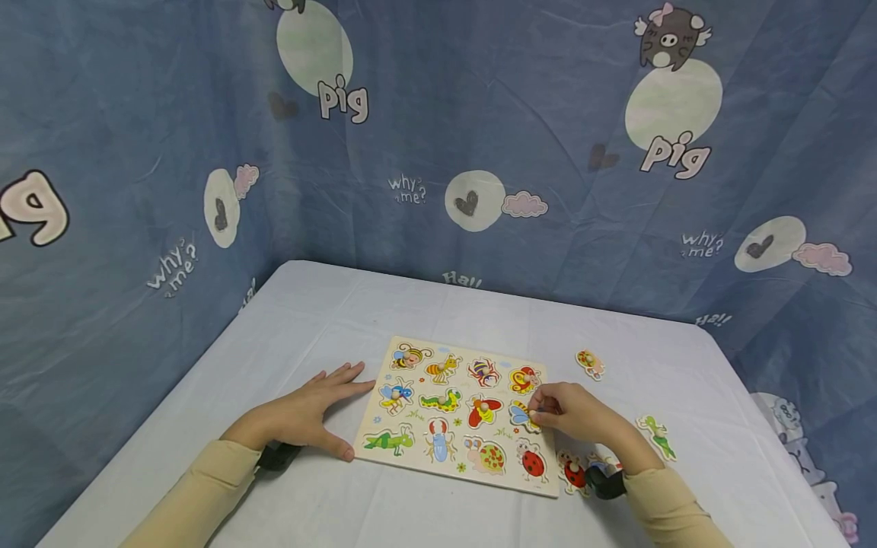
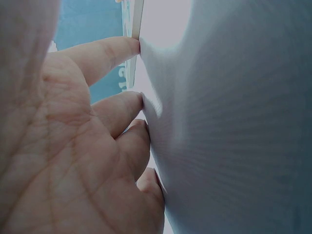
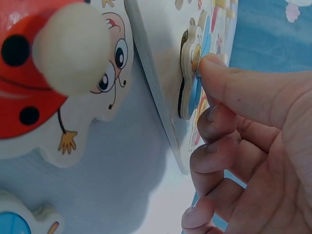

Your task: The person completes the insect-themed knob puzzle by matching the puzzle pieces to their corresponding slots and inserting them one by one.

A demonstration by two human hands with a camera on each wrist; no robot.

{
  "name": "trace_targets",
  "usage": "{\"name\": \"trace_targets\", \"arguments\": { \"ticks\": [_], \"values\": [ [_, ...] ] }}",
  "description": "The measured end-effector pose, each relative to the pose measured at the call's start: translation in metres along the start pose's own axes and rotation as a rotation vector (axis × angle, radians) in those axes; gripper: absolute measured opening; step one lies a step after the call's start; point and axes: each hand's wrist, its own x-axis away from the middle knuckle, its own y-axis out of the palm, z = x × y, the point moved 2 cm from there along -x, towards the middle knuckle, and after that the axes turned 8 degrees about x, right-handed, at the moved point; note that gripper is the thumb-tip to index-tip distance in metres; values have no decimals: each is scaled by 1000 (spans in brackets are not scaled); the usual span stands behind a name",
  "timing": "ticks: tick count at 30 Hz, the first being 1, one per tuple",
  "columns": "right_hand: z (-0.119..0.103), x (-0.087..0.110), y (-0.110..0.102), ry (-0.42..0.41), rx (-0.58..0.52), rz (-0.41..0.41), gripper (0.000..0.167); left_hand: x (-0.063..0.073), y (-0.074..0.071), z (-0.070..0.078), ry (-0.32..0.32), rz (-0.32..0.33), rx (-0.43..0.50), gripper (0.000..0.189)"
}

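Observation:
A wooden insect puzzle board (image 1: 455, 472) lies on the table, with colourful bug figures in rows. At its right edge my right hand (image 1: 572, 411) pinches a blue-winged insect puzzle piece (image 1: 521, 415) between thumb and fingers. The right wrist view shows that same piece (image 3: 187, 73) tilted over its recess, a dark gap along one side. My left hand (image 1: 311, 411) rests spread on the table at the board's left, thumb tip at the near corner and index finger at the left edge. In the left wrist view its fingers (image 2: 114, 53) are nearly straight.
Right of the board lie a ladybug piece (image 1: 572, 473), partly behind the right wrist, a green insect piece (image 1: 659, 438) and a small yellow-and-red piece (image 1: 589, 363). Another piece with blue shows low in the right wrist view. A blue printed curtain (image 1: 425, 137) hangs behind the white-covered table (image 1: 308, 320).

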Motion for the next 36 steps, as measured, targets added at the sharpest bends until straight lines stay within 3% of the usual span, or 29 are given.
{"name": "trace_targets", "arguments": {
  "ticks": [36],
  "values": [
    [-3,-2,0,6,16,-18,8,-1,0,-1,-1,2,13,118]
  ]
}}
